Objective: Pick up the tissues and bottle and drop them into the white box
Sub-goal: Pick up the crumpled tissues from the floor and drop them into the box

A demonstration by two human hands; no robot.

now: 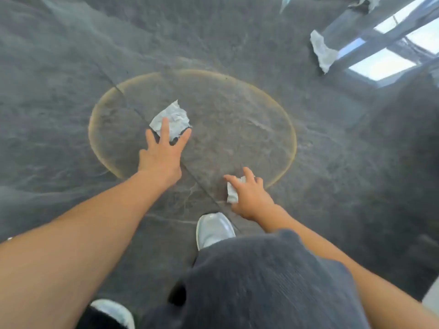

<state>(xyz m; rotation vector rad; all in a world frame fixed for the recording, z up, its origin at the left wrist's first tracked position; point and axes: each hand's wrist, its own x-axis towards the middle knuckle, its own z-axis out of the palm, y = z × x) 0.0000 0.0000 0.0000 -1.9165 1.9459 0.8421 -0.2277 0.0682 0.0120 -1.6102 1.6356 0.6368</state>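
Observation:
A crumpled white tissue (174,118) lies on the dark stone floor inside a brass ring inlay. My left hand (162,154) reaches down over it with fingers spread, fingertips touching its near edge. My right hand (249,195) is lower right, fingers curled around a small wad of white tissue (232,193). Another tissue (323,52) lies at the upper right, and a further one (368,2) shows at the top edge. No bottle or white box is in view.
The brass ring (291,138) marks a circle on the grey floor. Bright window reflections (382,62) sit upper right. My pale shoes (212,230) and dark shorts (261,281) fill the bottom of the view.

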